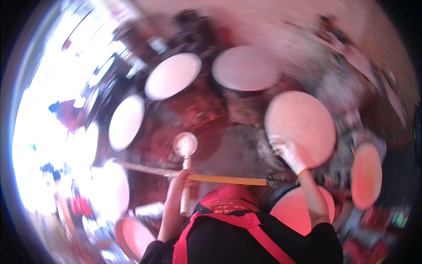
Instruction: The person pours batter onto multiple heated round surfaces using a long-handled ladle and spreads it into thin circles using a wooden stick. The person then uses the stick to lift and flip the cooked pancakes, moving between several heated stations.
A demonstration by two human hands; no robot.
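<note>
My left hand (185,178) grips a ladle (185,144) with a round bowl and a pale handle. The same hand holds a long flat stick-like tool (230,180), yellow on the right part and pale grey on the left. To the right, my right hand (286,151) is over the lower left edge of a large pale disc (303,122), which looks like a thin pancake on a round griddle. Motion blur hides whether its fingers pinch that edge. A yellow band (301,171) circles the right wrist.
Several similar discs form a ring around me, among them a far one (245,67), a left one (127,122) and a reddish one (366,176). Dark reddish floor (194,112) lies inside the ring. My red apron (227,201) shows below. Strong glare washes out the left side.
</note>
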